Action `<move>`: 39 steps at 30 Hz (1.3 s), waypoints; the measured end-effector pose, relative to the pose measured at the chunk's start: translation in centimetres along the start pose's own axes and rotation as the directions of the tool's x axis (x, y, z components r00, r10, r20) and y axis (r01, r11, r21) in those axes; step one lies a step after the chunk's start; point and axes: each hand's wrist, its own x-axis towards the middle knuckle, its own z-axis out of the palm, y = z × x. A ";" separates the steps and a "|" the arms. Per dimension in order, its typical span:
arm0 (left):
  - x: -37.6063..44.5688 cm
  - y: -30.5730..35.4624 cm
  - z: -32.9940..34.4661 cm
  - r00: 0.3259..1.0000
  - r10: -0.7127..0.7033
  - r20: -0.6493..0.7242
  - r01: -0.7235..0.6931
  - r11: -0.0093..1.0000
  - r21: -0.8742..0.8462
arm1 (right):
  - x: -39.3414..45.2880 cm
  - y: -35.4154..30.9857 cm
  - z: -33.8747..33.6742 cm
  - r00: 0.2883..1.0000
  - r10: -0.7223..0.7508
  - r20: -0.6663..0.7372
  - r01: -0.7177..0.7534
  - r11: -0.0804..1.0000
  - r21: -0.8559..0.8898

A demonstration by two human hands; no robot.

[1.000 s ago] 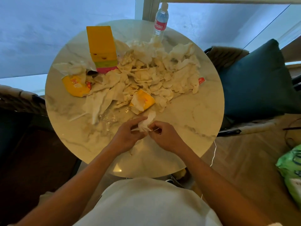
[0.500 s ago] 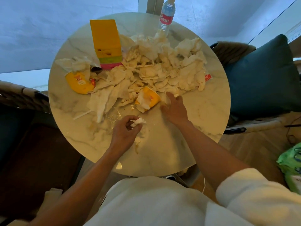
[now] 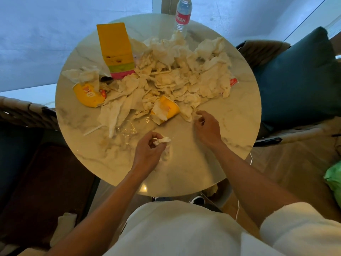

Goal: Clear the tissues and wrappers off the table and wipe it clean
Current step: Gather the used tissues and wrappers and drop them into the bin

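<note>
A round marble table (image 3: 230, 130) carries a wide heap of crumpled tissues (image 3: 180, 74). Among them lie a yellow wrapper (image 3: 88, 94) at the left and a crushed yellow cup (image 3: 166, 110) near the middle. A clear plastic wrapper (image 3: 127, 129) lies flat in front of the heap. My left hand (image 3: 147, 154) holds a small balled tissue (image 3: 163, 140) above the near part of the table. My right hand (image 3: 206, 128) has its fingers curled and pinches the near edge of a tissue (image 3: 186, 112) at the heap's front.
A tall yellow box (image 3: 116, 50) and a water bottle (image 3: 182, 15) stand at the back of the table. A dark teal cushion (image 3: 295, 74) lies on the chair at the right. A green bag (image 3: 334, 180) sits on the floor at the right.
My hands have parted: the left keeps the balled tissue near the table's front, while the right went out to the heap and drew back a little, fingers now curled on a tissue edge.
</note>
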 end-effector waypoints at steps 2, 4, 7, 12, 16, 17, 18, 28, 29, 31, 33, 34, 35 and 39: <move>-0.4 0.4 1.0 1.000 0.012 0.016 -0.012 1.000 0.016 | 0.5 -0.1 0.2 0.994 0.019 0.104 -0.010 0.996 -0.089; -0.7 0.9 1.9 0.999 0.044 0.024 -0.045 0.999 0.028 | 1.3 -0.5 0.7 0.987 -0.005 0.158 0.036 0.981 -0.190; -1.0 1.2 2.7 0.999 0.049 0.018 -0.050 0.997 0.054 | 2.1 -0.8 1.2 0.992 -0.053 0.111 0.086 0.945 -0.316; -1.6 0.7 2.6 1.000 0.023 -0.008 -0.022 0.993 0.116 | 1.5 -0.2 1.9 0.995 -0.070 0.072 0.087 0.962 -0.257; -1.8 0.3 2.4 0.998 0.010 -0.054 -0.001 0.986 0.164 | -1.7 0.8 0.2 0.999 0.010 0.045 -0.014 0.996 0.085; -1.9 0.3 2.5 0.998 0.006 -0.065 0.005 0.987 0.163 | -2.9 1.2 -0.6 0.999 0.019 0.050 -0.027 0.988 0.150; -2.0 0.3 2.7 0.997 0.000 -0.073 0.011 0.988 0.156 | -4.0 1.9 -1.5 0.998 0.029 0.057 -0.040 0.979 0.199; -3.6 -0.1 10.0 0.997 0.031 0.068 -0.041 0.986 0.163 | -13.5 14.7 -9.0 0.940 0.340 -0.019 -0.301 0.856 0.420; -4.0 -0.1 11.0 0.994 0.031 0.101 -0.048 0.984 0.170 | -14.4 16.5 -9.4 0.924 0.382 -0.009 -0.343 0.839 0.423; -5.0 -0.1 13.1 0.985 0.007 0.172 -0.040 0.982 0.187 | -16.1 20.0 -9.9 0.892 0.452 0.015 -0.419 0.813 0.405; -6.1 -0.1 15.1 0.972 -0.047 0.232 -0.002 0.978 0.208 | -17.9 23.3 -9.9 0.873 0.487 0.030 -0.465 0.812 0.352; -6.7 -0.2 16.1 0.964 -0.075 0.256 0.018 0.976 0.217 | -18.6 24.8 -9.7 0.862 0.504 0.049 -0.490 0.808 0.327; -7.2 -0.4 17.0 0.956 -0.099 0.275 0.035 0.973 0.228 | -19.2 26.3 -9.5 0.851 0.520 0.069 -0.514 0.800 0.310; -8.9 -1.6 20.4 0.928 -0.175 0.329 0.067 0.947 0.313 | -20.3 29.4 -8.7 0.798 0.585 0.143 -0.598 0.741 0.306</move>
